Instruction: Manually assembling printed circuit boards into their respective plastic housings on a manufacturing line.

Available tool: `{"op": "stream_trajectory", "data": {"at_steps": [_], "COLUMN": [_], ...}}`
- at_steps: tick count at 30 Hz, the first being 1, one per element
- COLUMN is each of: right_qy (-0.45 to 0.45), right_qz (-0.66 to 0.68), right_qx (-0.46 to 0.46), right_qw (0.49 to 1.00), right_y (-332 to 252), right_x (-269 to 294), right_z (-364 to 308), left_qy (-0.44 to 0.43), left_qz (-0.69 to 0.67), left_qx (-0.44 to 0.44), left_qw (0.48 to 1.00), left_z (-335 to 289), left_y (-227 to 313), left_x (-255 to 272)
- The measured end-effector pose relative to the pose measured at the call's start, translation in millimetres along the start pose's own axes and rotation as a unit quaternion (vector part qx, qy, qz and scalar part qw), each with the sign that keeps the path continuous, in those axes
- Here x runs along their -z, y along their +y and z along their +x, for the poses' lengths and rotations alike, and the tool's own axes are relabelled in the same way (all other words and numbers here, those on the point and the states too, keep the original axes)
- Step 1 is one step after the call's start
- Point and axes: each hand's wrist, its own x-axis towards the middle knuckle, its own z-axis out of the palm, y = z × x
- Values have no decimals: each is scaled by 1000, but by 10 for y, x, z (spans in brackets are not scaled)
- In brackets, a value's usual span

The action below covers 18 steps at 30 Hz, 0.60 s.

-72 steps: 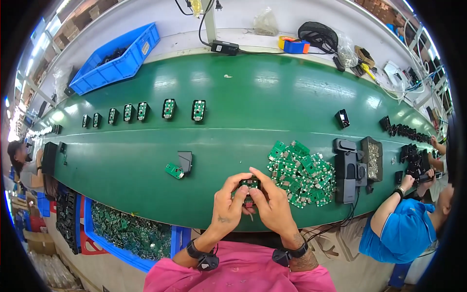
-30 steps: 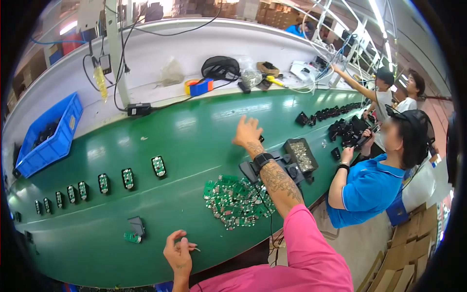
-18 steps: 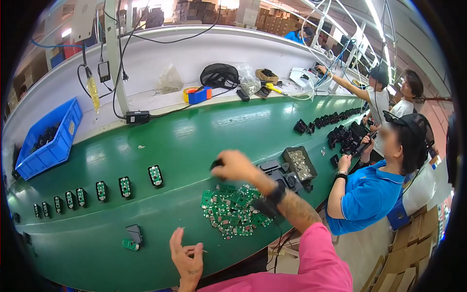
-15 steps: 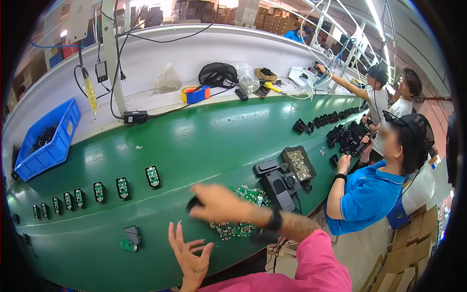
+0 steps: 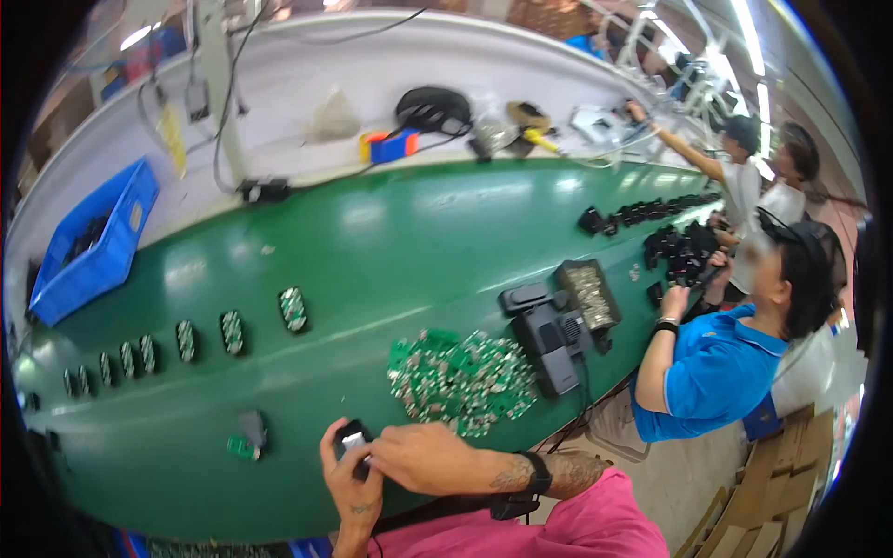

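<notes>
Several filled cases: running in a slanting row across the left part of the table, each showing a green board inside.
Blue bin: sitting at the far left corner, holding dark parts.
Grey piece: lying left of the hands, with a loose green board beside it.
Board pile: spreading just beyond the right forearm, standing between it and the far side.
Grey device: lying just right of the pile, next to a dark box of small metal bits.
Co-worker in blue: sitting at the right, reaching toward black parts.
Black case: resting in the left hand, near the table's front edge.
Left hand: curling thumb and fingers around it.
Right hand: bringing bunched fingertips against its right side; blur is hiding whether they are pinching anything.
</notes>
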Motion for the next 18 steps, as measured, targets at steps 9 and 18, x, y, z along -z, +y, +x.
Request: {"op": "stream_trajectory", "data": {"at_steps": [9,18], "right_qy": [8,108], "right_qz": [41,-170], "right_qx": [-49,-229], "right_qw": [998,952], "right_y": [64,556], "right_x": [73,575], "right_z": [-46,-75], "left_qy": [-123,-109], "left_qz": [-26,-157], "left_qx": [13,136], "left_qw": [992,972], "left_z": [36,-32], "left_y": [178,39], "left_x": [70,165]}}
